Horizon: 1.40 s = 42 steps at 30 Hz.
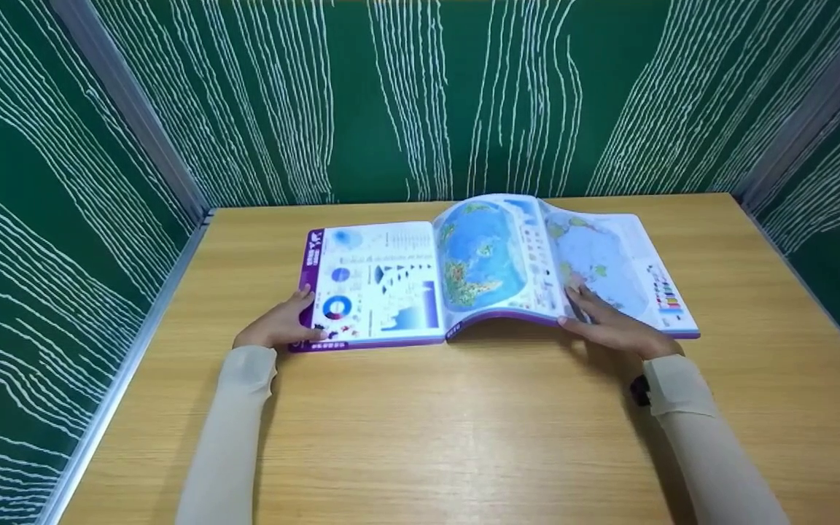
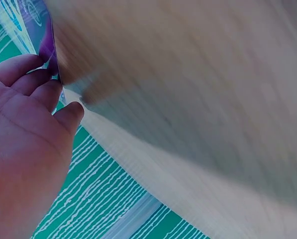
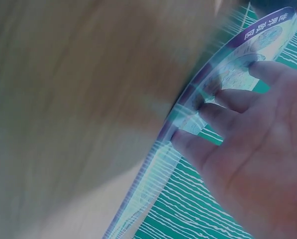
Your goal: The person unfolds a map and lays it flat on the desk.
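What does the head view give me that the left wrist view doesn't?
Only the head view shows the whole open atlas on the wooden table, the page arched up in the middle, the right hand at the lower edge of the map pages, and the green walls.
Only the left wrist view shows the left hand's palm side, its fingertips straight against the purple page edge.
Both show the left hand at the atlas's left edge, and the table.
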{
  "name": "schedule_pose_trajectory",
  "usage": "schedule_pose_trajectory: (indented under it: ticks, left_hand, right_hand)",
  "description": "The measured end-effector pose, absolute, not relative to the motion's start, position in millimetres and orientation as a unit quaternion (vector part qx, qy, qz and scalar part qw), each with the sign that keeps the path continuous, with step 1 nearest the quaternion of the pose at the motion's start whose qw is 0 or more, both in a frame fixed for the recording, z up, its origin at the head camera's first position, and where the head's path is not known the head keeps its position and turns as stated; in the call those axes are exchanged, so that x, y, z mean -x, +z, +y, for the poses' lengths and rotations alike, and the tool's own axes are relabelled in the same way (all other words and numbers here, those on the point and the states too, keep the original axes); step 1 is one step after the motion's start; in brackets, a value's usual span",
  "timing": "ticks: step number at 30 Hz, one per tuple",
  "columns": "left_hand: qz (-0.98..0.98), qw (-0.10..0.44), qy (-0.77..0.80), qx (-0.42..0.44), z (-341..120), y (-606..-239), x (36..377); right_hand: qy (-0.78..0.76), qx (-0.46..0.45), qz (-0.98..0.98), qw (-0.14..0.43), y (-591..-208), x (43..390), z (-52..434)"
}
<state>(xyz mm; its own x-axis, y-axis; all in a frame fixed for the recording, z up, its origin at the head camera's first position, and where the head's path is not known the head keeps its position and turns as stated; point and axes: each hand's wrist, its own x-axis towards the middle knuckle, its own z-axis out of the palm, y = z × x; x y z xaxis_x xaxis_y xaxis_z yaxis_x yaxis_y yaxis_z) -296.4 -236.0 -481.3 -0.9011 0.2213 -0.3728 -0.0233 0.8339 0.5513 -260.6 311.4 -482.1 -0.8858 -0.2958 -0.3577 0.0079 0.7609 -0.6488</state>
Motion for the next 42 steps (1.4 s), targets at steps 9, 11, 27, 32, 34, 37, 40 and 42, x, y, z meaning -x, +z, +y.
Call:
schedule_pose_trajectory:
  ticks: [9, 11, 27, 32, 34, 37, 40, 42]
  left_hand:
    - [0.933, 0.216, 0.285, -0.05, -243, -482, 298]
    - [0.931, 0.219, 0.289, -0.045, -245, -482, 298]
    - [0.929, 0.217, 0.299, -0.034, -257, -481, 298]
    - [0.93, 0.219, 0.293, -0.037, -260, -481, 299]
    - [0.929, 0.222, 0.294, -0.035, -260, -481, 299]
    - [0.927, 0.227, 0.298, -0.026, -261, -481, 299]
    - [0.924, 0.23, 0.304, -0.017, -262, -480, 300]
    - [0.923, 0.231, 0.307, -0.013, -263, -480, 300]
  right_hand:
    - [-0.308, 0.097, 0.922, 0.215, -484, 261, 310]
    - [-0.294, 0.098, 0.927, 0.213, -484, 260, 310]
    - [-0.234, 0.091, 0.945, 0.211, -483, 253, 306]
    - [-0.232, 0.107, 0.948, 0.193, -484, 251, 304]
    - [-0.226, 0.107, 0.95, 0.188, -484, 251, 303]
    - [-0.221, 0.103, 0.952, 0.186, -485, 251, 302]
    - [-0.219, 0.098, 0.952, 0.188, -486, 251, 301]
    - [-0.217, 0.095, 0.953, 0.19, -487, 252, 302]
